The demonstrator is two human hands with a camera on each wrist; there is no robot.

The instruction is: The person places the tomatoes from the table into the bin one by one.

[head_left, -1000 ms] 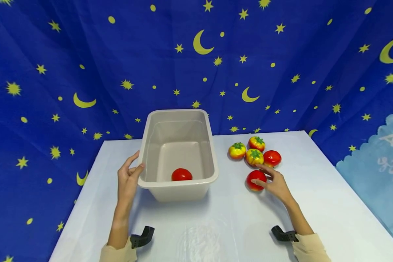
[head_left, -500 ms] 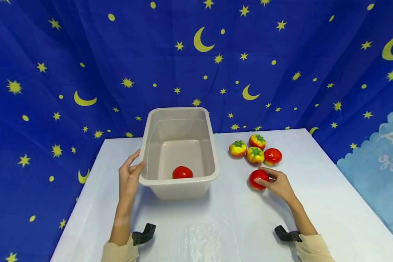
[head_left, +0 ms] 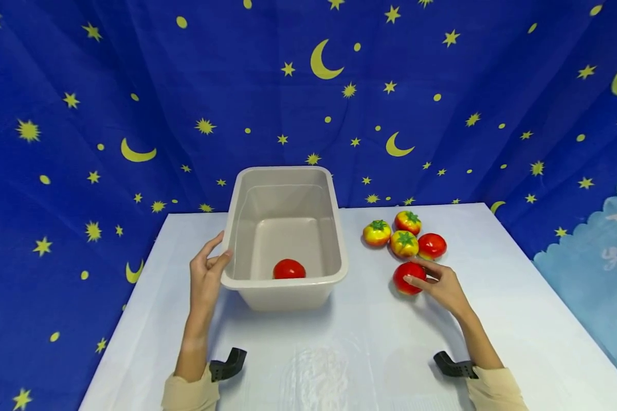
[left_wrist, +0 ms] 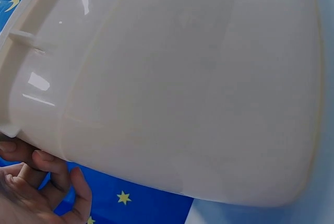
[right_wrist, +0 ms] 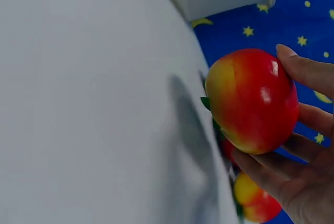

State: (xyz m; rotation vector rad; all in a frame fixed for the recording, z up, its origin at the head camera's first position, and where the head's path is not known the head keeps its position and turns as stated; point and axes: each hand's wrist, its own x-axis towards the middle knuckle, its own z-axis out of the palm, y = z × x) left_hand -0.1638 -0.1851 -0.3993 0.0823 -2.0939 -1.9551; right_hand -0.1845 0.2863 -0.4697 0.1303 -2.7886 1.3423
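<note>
My right hand (head_left: 444, 288) holds a red toy tomato (head_left: 409, 278) between thumb and fingers, close over the table. In the right wrist view this toy tomato (right_wrist: 253, 101) shows a yellow underside with green leaf tips facing the table, and its shadow falls on the white surface. My left hand (head_left: 205, 277) grips the left rim of a beige plastic bin (head_left: 288, 297), thumb on the rim and fingers outside. The left wrist view is filled by the bin's outer wall (left_wrist: 172, 88), with the curled fingers (left_wrist: 55, 182) below its rim. Inside the bin lies another red tomato (head_left: 289, 269).
Several more toy tomatoes, among them a yellow one (head_left: 404, 244) and a red one (head_left: 432, 246), cluster behind my right hand. The white table (head_left: 370, 348) ends at a blue star-and-moon curtain (head_left: 267, 85). Black wrist mounts (head_left: 455, 365) stick out from both forearms.
My right thumb and fingers have tightened around the red tomato, which has shifted only slightly. The left hand stays on the bin. The head view has drifted a little.
</note>
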